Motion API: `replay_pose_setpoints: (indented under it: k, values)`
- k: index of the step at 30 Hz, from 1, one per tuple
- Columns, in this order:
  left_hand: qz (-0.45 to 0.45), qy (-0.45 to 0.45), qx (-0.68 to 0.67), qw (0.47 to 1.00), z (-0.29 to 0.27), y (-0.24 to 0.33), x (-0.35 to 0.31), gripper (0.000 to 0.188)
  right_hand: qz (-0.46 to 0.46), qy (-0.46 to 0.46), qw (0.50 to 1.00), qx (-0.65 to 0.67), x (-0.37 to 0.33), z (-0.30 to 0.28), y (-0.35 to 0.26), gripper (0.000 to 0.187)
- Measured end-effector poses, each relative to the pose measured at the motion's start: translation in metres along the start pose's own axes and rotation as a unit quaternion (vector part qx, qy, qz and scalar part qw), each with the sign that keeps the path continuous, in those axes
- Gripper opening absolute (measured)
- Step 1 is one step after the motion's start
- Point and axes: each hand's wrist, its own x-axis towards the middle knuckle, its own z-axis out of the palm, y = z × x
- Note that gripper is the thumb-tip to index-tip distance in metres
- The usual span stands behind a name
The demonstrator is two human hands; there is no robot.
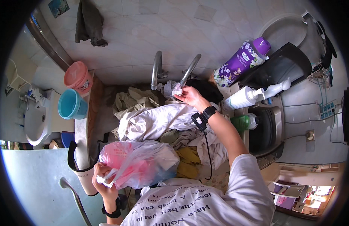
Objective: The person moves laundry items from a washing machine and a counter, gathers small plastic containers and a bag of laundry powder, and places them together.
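My left hand (102,176) is closed on the gathered edge of a clear plastic bag (161,160), through which pink and whitish contents show. My right hand (192,97) reaches to the back of the basin, its fingers pinching a small crumpled white-and-pink piece (177,90) under the taps; its material is hard to make out. Below that hand a white garment (144,121) lies across a heap of laundry. Olive-green clothes (134,100) sit behind it, a mustard cloth (187,162) in front, and a dark cloth (204,90) at the back right.
Two metal taps (156,69) arch over the heap. A pink bucket (77,77) and a turquoise bucket (72,104) stand on the left ledge. On the right are a purple bottle (236,66), a white pump bottle (240,98), a green bottle (242,122) and a washing machine (263,130).
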Motion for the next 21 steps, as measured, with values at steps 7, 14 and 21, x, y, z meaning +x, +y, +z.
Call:
replay_pose_setpoints:
  k: [7, 14, 21]
  values:
    - [0.012, -0.006, 0.000, 1.000, -0.002, -0.002, -0.002, 0.016, 0.014, 0.029, 0.999, 0.013, -0.008, 0.013, 0.003, 0.015]
    - [0.011, -0.002, 0.002, 1.000, -0.002, -0.001, -0.001, 0.016, -0.047, 0.012, 0.996, -0.073, -0.004, 0.007, 0.014, 0.013]
    - [0.005, -0.006, -0.003, 1.000, 0.000, 0.000, -0.001, 0.016, -0.102, 0.065, 0.987, -0.110, -0.003, 0.002, 0.014, 0.016]
